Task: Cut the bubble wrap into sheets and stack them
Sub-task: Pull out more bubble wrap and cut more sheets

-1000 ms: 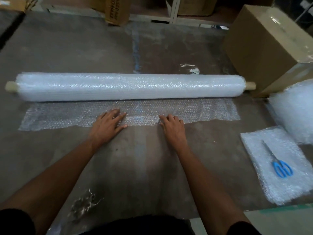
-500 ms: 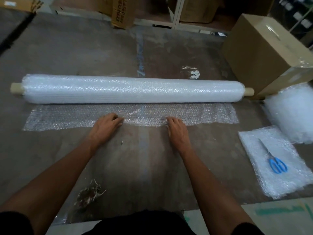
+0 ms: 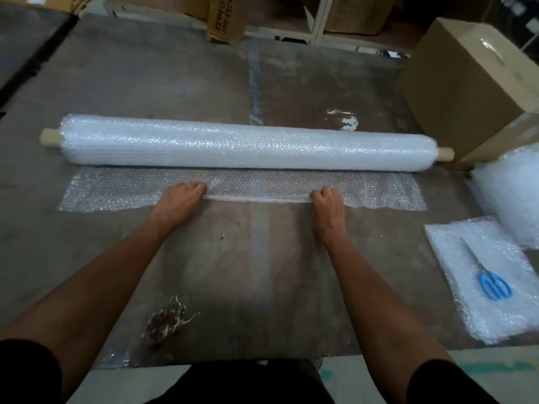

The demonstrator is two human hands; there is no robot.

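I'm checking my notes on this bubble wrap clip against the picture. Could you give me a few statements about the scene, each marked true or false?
1. Both hands, the left hand and the right hand, grip the near edge of the unrolled bubble wrap. True.
2. The scissors are in the right hand. False: they lie on the stack of cut sheets to the right.
3. The roll lies across the table, beyond the hands. True.
4. The scissors have red handles. False: blue.
5. A cardboard box stands at the roll's right end. True.
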